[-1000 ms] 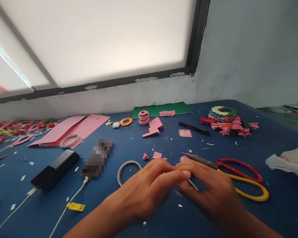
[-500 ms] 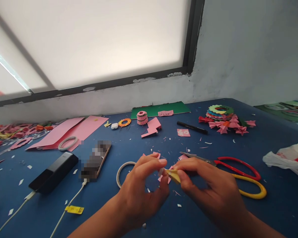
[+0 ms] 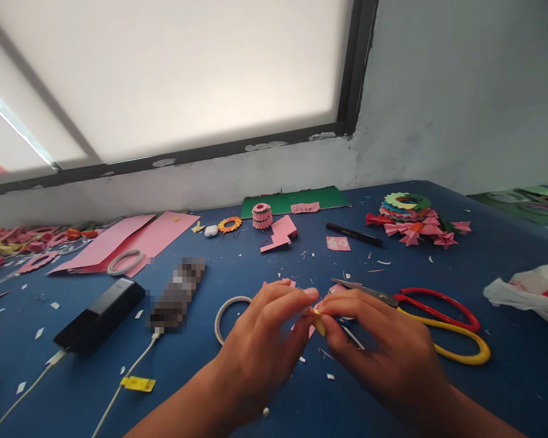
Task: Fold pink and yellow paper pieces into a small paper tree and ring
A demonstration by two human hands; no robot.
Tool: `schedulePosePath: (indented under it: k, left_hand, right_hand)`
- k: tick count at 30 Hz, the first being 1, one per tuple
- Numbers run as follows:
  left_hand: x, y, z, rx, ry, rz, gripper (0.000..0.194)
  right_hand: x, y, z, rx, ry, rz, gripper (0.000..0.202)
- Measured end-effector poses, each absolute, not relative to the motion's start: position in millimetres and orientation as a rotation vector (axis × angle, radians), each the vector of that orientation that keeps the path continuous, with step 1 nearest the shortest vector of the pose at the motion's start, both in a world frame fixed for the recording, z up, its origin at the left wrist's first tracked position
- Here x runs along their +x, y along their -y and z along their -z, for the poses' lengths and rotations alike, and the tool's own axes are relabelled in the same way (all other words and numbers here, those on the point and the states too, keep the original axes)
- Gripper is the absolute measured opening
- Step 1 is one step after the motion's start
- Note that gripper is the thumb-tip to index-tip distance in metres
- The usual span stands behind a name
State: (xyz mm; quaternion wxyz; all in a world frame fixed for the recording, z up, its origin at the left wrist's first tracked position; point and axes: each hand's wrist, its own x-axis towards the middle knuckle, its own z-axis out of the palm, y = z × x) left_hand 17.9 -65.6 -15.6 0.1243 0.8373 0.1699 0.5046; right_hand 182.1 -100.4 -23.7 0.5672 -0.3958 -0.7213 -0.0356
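Right hand (image 3: 379, 353): thumb and forefinger pinch a small yellow paper piece (image 3: 318, 323) in front of the tip end of the scissors (image 3: 386, 297), which serve as the reference point. Left hand (image 3: 269, 334): fingertips bent inward at the piece's other end, left of the scissors; whether they grip it or merely rest against it cannot be told. The fingers hide much of the piece, so its full shape is not confirmed.

Assessment of handling: the piece appears light and easily creased. The right pinch should stay firm but not crushing, with the left fingertips supporting the opposite end so that pressure falls evenly along the edge. Knuckles are best kept clear of the blades, which lie just beyond the right hand.

Surroundings: a tape ring (image 3: 218, 323) lies left of the scissors, near the left hand. Beyond the scissors are a black pen (image 3: 354, 234) and, farther right, a stack of toothed paper rings (image 3: 404, 210). A toothed pink roll (image 3: 262, 217) stands beyond and left of them. A crumpled plastic bag (image 3: 532, 295) lies to their right.
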Motion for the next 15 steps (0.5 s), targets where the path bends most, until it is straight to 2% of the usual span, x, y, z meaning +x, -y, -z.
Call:
schedulePosePath:
  k: [7, 15]
  left_hand:
    - [17.9, 67.5, 16.1, 2.686, -0.438, -1.450, 0.038]
    - [20.9, 66.8, 26.0, 2.537, -0.332, -1.528, 0.040]
  right_hand:
    - [181.0, 103.0, 20.7, -0.968, 1.684, -0.005, 0.013]
    - [181.7, 105.3, 17.6, -1.008, 1.653, -0.173, 0.013]
